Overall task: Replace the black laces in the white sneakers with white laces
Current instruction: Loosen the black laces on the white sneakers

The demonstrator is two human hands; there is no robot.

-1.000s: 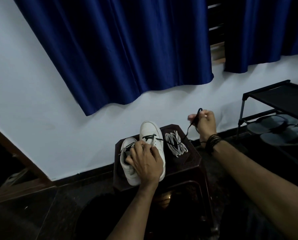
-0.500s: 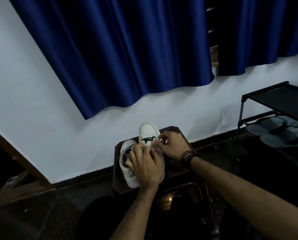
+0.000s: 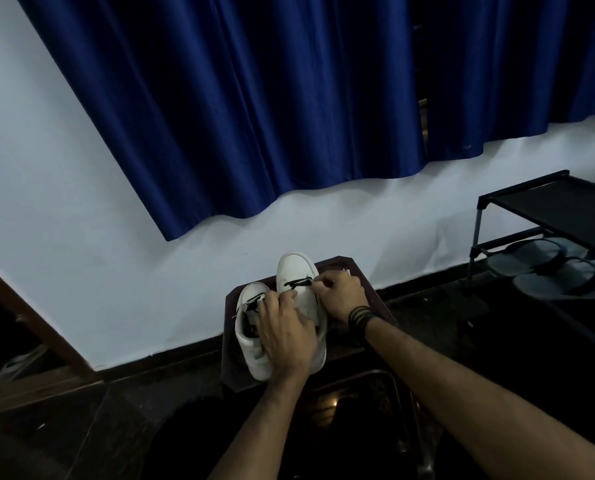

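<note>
Head cam only. Dim room: white wall (image 3: 81,168), blue curtains (image 3: 237,109) hanging over it, dark glossy floor (image 3: 64,427). Small dark stool (image 3: 367,282) up against the wall. Black rack (image 3: 548,209) far right w/ grey slippers (image 3: 545,268) on its lower shelf; rack cut off by the frame edge. Wood trim lower left, partly out of shot.

Two white sneakers on the stool, side by side, toes toward the wall. Right sneaker (image 3: 298,271) a bit further back, left sneaker (image 3: 251,344) touching it. Black lace (image 3: 298,282) crossing the right sneaker just behind the toe cap; more black lacing visible on the left one.

Left hand (image 3: 285,334) lying across both sneakers, fingers bent over the tongue area, pressing down; can't tell if actually pinching anything. Right hand (image 3: 339,292) just beside the right sneaker's outer edge, fingers curled, tips pinched right at the end of that black lace. Black bands on the right wrist.

Hidden: most of the right sneaker's eyelets under the left hand, stool top under the right hand. Too dark to make out stuff below the stool.
</note>
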